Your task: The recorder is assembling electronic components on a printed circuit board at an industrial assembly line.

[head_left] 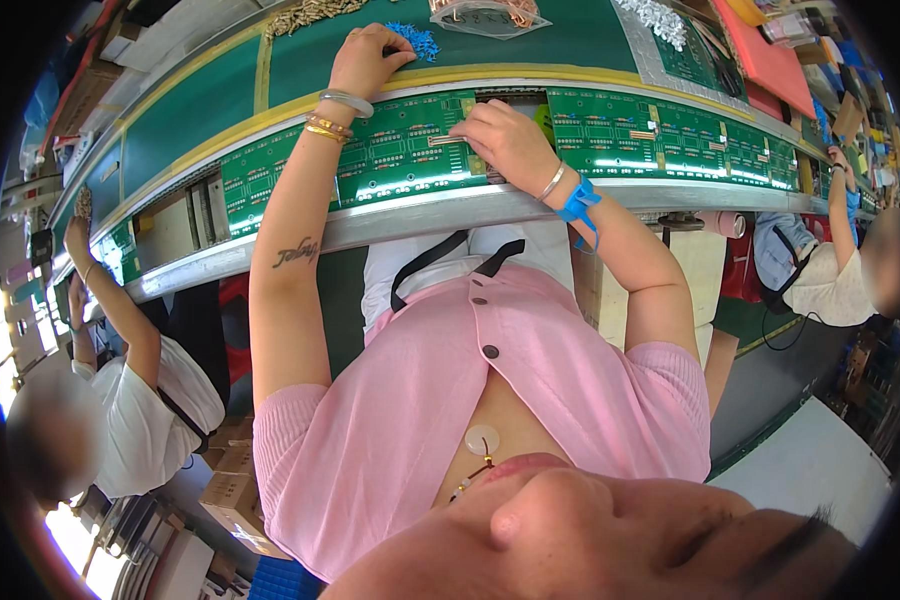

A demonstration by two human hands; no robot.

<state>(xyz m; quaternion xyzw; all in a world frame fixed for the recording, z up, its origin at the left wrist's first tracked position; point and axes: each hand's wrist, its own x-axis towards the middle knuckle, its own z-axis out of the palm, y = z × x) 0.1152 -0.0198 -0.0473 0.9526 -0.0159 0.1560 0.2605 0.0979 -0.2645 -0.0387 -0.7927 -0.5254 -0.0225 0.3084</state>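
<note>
My left hand [370, 58] is at the far side of the line, fingertips pinched at the edge of a small pile of blue electronic components [416, 42]. What lies between those fingertips is too small to make out. My right hand [510, 142] is over the right end of a green circuit board [390, 165], its fingers bent and drawn together. Beside its fingertips a thin tan strip-shaped part [444, 140] lies on the board. Whether the fingers grip anything is hidden.
Another green circuit board [610, 160] sits to the right on the same metal rail [400, 222]. Beyond are a pile of brown parts [315, 12], a clear bag of copper-coloured parts [488, 14] and white parts [655, 22]. Co-workers sit left and right.
</note>
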